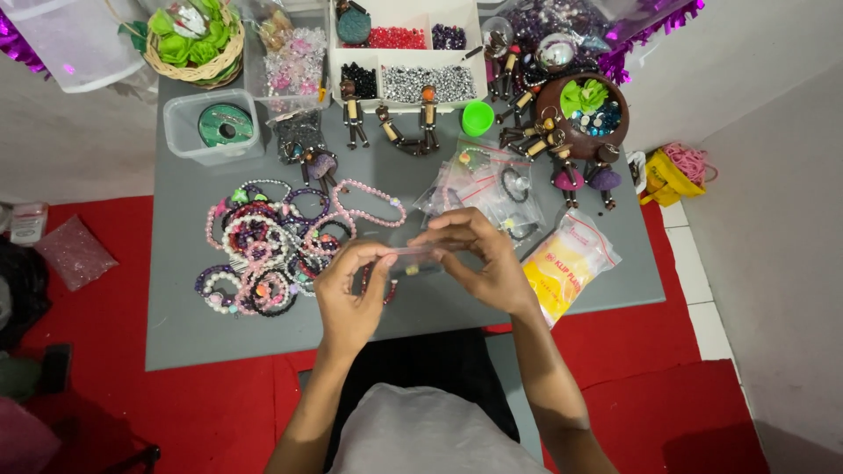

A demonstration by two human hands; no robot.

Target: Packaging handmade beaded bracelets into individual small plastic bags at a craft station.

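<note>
Clear plastic zip bag (413, 256), above the grey table (176, 333): my left hand (351, 294) and right hand (479, 259) pinch its ends; I judge steady, level tension keeps the beaded bracelet (386, 285) seated.

beaded bracelets (263, 250), compartment bead tray (406, 54), green lid (477, 118), yellow packet (562, 272)

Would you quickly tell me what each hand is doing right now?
Left hand: closed, pinching one end of a small clear plastic zip bag.
Right hand: closed, pinching the bag's other end.
</note>
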